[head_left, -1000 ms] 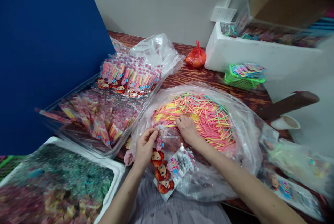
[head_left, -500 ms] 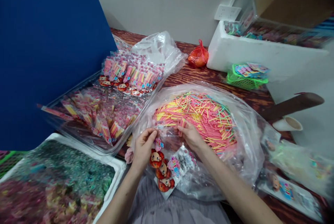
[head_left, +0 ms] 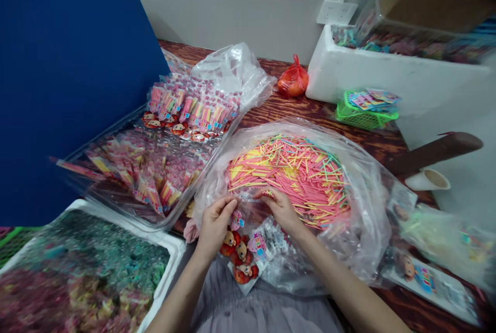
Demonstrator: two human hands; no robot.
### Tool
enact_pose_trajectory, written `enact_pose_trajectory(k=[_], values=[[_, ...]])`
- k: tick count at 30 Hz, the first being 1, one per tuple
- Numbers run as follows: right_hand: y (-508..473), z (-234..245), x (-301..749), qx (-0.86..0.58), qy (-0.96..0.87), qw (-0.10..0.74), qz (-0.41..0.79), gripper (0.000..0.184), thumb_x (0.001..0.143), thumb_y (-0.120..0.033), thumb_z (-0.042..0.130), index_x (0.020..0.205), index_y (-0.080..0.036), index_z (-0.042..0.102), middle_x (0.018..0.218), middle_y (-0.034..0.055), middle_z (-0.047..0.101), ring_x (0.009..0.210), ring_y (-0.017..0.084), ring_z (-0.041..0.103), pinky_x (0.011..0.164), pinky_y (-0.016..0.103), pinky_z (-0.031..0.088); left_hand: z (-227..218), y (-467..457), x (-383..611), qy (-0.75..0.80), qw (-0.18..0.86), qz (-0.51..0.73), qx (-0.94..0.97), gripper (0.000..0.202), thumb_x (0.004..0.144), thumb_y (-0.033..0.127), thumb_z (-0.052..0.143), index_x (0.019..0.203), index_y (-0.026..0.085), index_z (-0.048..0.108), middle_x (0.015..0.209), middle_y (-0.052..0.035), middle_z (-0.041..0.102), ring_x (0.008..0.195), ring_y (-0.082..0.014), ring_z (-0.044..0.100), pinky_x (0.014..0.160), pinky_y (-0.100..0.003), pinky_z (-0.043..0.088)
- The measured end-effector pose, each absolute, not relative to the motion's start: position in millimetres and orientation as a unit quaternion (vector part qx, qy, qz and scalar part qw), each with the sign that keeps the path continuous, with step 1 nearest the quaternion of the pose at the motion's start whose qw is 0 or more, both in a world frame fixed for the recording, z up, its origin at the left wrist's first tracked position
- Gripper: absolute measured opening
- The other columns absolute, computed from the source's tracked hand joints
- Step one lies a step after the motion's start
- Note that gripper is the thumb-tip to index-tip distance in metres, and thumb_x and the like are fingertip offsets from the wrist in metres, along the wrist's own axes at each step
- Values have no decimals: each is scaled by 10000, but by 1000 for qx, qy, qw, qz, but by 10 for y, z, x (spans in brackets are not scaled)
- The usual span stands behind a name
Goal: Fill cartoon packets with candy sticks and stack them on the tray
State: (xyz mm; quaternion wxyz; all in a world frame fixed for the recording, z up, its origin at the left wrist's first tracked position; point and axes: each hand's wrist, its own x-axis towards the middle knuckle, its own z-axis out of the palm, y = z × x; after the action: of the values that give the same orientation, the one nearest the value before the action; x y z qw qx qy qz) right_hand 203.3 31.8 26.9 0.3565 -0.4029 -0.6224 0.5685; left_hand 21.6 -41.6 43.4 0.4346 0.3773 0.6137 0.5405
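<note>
- Pale wall is forming the background; a blue panel is rising at left, and a white socket plate is showing at upper right.
- Dark, wood-grained tabletop is carrying most of the materials that I am viewing remotely.
- Loose sticks, mostly pink and yellow with some green, are lying heaped in an opened clear bag, directly beyond the hands.
- Left hand: I am seeing its grip pinching the edge of a clear printed packet between thumb and forefinger, at the near left side of the heap.
- Right hand: its fingers are curling inward, the grip pinching a small bunch with yellowish ends showing, close to the clear film between the two hands.
- Below the hands, further packets with red-haired figures are overlapping one another, near the wearer's grey clothing.
- At left, I am noting a transparent tray, in which filled packets are lying in rows and loose piles; a white foam box with blurred, multicoloured contents is standing nearer.
- Toward the back, a knotted red bag is resting beside a second foam box; a green basket is holding printed cards.
- At right, a paper cup is lying tilted.
</note>
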Motion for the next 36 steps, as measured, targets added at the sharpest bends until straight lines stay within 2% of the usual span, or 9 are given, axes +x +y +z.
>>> enact_pose_trajectory(k=[11,17,22,27,32,36], values=[[259,349,1970,-393,-627,357,570,158,863,-223,547,859,-236,705,879,27,688,872,199,627,826,316,448,336,-460,184,607,439,513,420,172,811,315,633,829,190,750,777,-11,703,718,-166,599,675,-240,460],[220,340,1972,-397,-621,349,578,146,872,-253,552,861,-240,697,874,25,679,873,202,617,839,320,448,344,-467,186,604,435,505,438,169,827,310,621,832,191,740,796,-15,699,755,-174,607,704,-243,455],[209,302,1997,-413,-609,351,579,126,865,-273,563,850,-244,685,843,18,659,840,204,602,792,314,463,389,-488,217,599,417,489,479,176,857,310,596,833,194,726,807,-20,688,782,-177,615,717,-240,451],[293,465,2019,-413,-605,368,573,120,852,-280,589,847,-234,700,887,25,686,901,210,607,856,331,458,402,-486,274,605,387,465,518,196,893,287,547,846,186,708,817,-25,672,787,-172,612,715,-248,446],[438,797,1932,-352,-426,484,679,164,822,-373,667,869,-217,683,835,24,727,869,211,659,918,383,464,393,-434,365,609,406,447,514,196,878,278,549,848,177,714,842,-32,689,810,-178,610,749,-263,442],[452,915,1821,-289,-323,478,764,182,783,-377,729,848,-210,692,898,47,756,941,236,684,977,430,451,383,-398,406,593,480,459,455,196,838,305,588,853,166,725,811,-23,699,773,-169,604,724,-254,442]])
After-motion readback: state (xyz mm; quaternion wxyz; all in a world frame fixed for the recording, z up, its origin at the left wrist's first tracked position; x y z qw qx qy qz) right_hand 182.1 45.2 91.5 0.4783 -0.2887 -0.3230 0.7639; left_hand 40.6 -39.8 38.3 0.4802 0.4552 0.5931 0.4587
